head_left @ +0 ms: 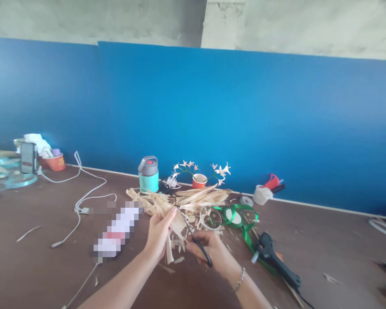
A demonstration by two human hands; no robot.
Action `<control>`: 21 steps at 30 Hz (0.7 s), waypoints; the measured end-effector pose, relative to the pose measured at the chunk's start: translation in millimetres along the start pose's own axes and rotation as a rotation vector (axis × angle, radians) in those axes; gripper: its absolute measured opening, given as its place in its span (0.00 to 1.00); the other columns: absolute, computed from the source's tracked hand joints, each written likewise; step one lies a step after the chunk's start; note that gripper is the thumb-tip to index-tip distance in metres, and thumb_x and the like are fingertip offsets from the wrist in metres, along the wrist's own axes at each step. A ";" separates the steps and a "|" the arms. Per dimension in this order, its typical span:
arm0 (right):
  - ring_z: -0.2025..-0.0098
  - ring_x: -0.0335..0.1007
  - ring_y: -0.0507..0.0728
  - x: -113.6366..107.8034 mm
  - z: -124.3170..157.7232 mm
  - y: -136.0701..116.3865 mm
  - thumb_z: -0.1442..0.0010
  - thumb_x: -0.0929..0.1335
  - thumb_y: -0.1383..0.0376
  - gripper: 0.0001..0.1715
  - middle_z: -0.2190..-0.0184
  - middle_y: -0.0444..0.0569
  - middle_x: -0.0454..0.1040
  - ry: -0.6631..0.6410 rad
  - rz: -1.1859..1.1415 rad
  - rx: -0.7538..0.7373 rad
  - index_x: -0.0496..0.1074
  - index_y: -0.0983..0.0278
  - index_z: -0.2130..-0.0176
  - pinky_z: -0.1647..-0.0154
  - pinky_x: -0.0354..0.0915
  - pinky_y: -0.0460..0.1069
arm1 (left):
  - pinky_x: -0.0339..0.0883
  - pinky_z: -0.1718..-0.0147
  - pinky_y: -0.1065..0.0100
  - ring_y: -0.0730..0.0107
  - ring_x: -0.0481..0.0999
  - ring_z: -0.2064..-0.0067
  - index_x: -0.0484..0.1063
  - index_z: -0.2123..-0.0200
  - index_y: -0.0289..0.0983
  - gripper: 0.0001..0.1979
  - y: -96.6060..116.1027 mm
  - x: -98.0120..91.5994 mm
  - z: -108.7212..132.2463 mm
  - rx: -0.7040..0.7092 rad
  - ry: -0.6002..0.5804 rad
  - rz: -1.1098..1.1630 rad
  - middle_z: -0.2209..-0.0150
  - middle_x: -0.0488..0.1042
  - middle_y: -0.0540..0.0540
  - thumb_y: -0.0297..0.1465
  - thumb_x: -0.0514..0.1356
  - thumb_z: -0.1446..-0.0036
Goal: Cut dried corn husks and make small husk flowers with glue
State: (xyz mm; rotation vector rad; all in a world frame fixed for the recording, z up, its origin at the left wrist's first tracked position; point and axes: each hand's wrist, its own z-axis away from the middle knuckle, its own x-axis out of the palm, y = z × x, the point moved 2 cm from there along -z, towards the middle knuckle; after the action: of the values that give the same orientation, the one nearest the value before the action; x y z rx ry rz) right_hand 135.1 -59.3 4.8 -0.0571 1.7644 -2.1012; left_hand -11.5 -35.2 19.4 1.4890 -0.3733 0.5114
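Observation:
My left hand [158, 234] is closed on a pale dried corn husk [178, 223], its thumb lying on top and strips hanging below. My right hand [214, 251] grips black-handled scissors [203, 252], whose narrow dark blades reach up to the husk's right edge. Whether the blades are apart or together is too blurred to tell. Behind both hands lies a heap of dried husks [206, 197]. Small cut pieces [179, 260] are scattered on the brown table [67, 279] under my hands.
A hot glue gun [278, 262] and a green ribbon roll [234, 216] lie to the right. Husk flowers [222, 171] stand in a paper cup [199, 181], beside a turquoise flask [148, 176]. A partly blurred-out power strip [117, 236] and white cable [83, 197] are left.

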 end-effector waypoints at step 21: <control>0.88 0.49 0.44 -1.4 0.2 -1.0 0.55 0.71 0.51 0.23 0.90 0.36 0.59 -0.023 0.013 -0.029 0.72 0.69 0.70 0.87 0.47 0.41 | 0.61 0.82 0.76 0.77 0.67 0.82 0.66 0.77 0.35 0.13 -0.3 -6.5 -7.9 0.004 0.002 -0.016 0.84 0.67 0.54 0.37 0.65 0.55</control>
State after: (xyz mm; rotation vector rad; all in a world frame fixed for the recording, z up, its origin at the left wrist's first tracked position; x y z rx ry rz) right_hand 136.2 -58.8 6.1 -0.0773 1.7781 -2.0581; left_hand -17.4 -27.9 15.2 1.4943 -0.3584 0.5008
